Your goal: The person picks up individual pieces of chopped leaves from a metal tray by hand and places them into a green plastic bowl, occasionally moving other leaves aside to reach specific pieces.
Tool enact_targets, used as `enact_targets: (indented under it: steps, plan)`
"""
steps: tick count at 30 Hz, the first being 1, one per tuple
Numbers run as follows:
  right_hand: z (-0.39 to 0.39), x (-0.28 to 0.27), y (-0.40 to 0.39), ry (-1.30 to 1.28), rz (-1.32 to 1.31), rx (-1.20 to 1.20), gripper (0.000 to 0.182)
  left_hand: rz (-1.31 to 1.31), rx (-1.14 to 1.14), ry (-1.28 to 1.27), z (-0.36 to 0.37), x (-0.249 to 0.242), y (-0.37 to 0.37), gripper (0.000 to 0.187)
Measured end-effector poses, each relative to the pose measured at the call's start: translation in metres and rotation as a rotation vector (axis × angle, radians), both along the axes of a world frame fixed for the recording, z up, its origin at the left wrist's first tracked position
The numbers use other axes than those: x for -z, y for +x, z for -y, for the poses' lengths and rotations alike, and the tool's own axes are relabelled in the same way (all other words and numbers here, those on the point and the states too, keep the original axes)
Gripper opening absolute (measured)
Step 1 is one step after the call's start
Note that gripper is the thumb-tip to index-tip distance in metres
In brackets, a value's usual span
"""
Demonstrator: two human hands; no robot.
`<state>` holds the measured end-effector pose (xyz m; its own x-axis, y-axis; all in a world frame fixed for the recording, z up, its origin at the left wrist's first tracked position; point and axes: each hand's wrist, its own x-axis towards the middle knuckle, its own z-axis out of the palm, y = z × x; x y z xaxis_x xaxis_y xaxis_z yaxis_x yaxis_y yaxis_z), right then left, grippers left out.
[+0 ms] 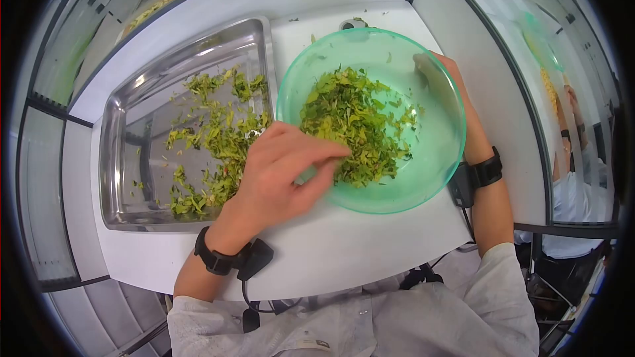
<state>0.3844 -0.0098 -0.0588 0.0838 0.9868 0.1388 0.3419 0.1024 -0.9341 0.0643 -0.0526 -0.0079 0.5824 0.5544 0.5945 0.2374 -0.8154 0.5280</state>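
Note:
A translucent green bowl [423, 158] stands on the white table, with a heap of chopped green leaves [350, 112] mostly in its left half. My right hand [450, 79] grips the bowl's far right side, its fingertips seen through the wall. Over the near left rim reaches my left hand [284, 168], thumb and forefinger curled towards each other at the heap's edge. Whatever lies between those fingertips is too small to make out. Left of the bowl, a metal tray [121, 178] holds more loose leaf pieces [218, 135], partly hidden by my left hand.
White panels with dark frames enclose the white table [317, 251] at the back and sides. A small grey round object [353, 24] sits behind the bowl, with leaf bits nearby. Black wrist devices [254, 258] trail cables. Another person's arm [572, 112] shows in the right panel.

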Motion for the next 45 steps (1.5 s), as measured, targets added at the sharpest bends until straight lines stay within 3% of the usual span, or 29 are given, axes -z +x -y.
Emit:
enact_targets:
  steps: [7, 13, 15, 18, 20, 23, 27, 34, 39, 45]
  plan:
    - [-0.005, 0.0, 0.003, -0.015, 0.045, -0.021, 0.026, 0.007, 0.032, 0.03, -0.003, -0.005, 0.001, 0.034]
    - [0.002, 0.0, 0.0, -0.006, -0.022, -0.016, 0.026, -0.013, -0.059, 0.074, -0.002, -0.014, -0.003, 0.021]
    - [0.002, -0.001, 0.001, -0.002, 0.009, -0.003, 0.026, -0.157, -0.158, 0.188, -0.011, -0.022, -0.014, 0.02]
    - [0.001, -0.002, 0.001, 0.011, 0.001, -0.007, 0.027, -0.384, -0.307, 0.15, -0.025, -0.05, -0.049, 0.026]
    - [0.002, -0.001, -0.001, 0.0, -0.005, -0.009, 0.027, -0.486, -0.418, -0.183, -0.031, -0.058, -0.076, 0.033]
    - [-0.001, 0.002, 0.001, -0.01, -0.082, -0.032, 0.027, -0.693, -0.307, -0.17, -0.043, -0.043, -0.094, 0.036]
    - [-0.006, 0.004, 0.004, 0.001, 0.002, -0.042, 0.025, -0.741, -0.247, -0.325, -0.055, -0.026, -0.087, 0.036]
    - [-0.001, 0.0, 0.002, -0.022, -0.05, -0.039, 0.02, -0.555, -0.099, -0.532, -0.064, -0.013, -0.084, 0.038]
    - [0.001, -0.003, 0.0, -0.023, -0.084, -0.026, 0.021, -0.622, -0.01, -0.575, -0.065, -0.012, -0.085, 0.041]
    - [0.001, -0.003, 0.001, -0.02, -0.09, -0.053, 0.023, -0.653, -0.047, -0.612, -0.062, -0.012, -0.085, 0.02]
